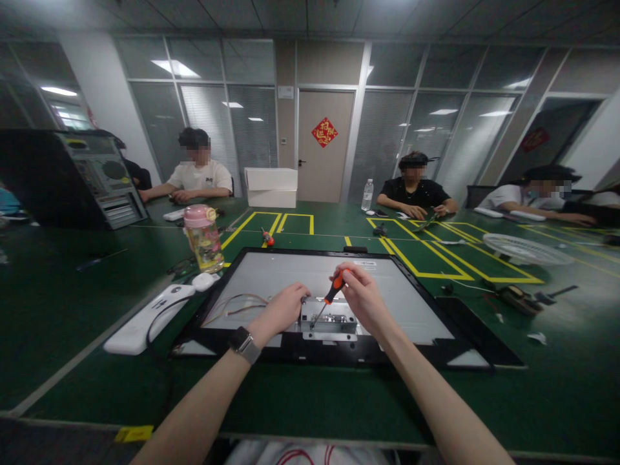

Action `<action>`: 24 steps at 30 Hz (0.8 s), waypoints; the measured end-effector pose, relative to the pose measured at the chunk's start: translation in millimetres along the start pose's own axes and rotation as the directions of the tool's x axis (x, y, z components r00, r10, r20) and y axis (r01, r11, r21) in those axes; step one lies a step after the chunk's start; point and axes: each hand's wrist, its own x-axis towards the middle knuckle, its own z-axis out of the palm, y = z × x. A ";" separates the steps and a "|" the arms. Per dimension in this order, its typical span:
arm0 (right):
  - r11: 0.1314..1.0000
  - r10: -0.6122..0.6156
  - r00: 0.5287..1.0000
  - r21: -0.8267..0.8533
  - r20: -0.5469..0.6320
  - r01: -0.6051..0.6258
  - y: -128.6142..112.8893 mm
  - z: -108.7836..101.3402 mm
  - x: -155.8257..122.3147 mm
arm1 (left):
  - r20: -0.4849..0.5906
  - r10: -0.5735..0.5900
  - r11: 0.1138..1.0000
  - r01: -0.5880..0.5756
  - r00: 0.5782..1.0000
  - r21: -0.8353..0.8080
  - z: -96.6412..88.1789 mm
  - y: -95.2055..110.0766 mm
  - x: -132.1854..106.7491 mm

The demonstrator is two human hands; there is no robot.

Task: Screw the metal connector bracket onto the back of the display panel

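Observation:
My right hand (pixel 363 294) is closed around the orange and black handle of a screwdriver (pixel 333 289). Its shaft slants down to the left, the tip at the lower left part of a silver metal bracket (pixel 334 327). My left hand (pixel 285 309), fingers bent together, grips the bracket's left side; part of the fingers is hidden. Under both hands a large flat screen panel (pixel 411 303) with a grey back and black frame lies on the green table. Thin wires (pixel 237 303) run across the panel left of the bracket. A watch (pixel 245 345) is on my left wrist.
A white power bank-like device (pixel 145 320) and a pink-lidded bottle (pixel 202 239) stand left of the panel. A computer case (pixel 104 181) is farther left. A dark flat strip (pixel 479 332) and a black tool (pixel 520 300) lie right. Several people sit across the table.

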 end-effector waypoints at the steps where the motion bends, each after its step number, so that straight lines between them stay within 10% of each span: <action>1: 0.999 0.019 1.000 0.030 0.020 -0.020 -1.4 1.0 -0.2 | -0.001 0.002 1.000 -0.002 1.000 -0.001 -0.2 0.3 0.0; 24: 0.974 0.127 0.986 0.175 0.112 -0.145 -10.0 12.0 -2.5 | 0.000 -0.008 1.000 0.008 1.000 -0.004 0.4 0.2 -0.5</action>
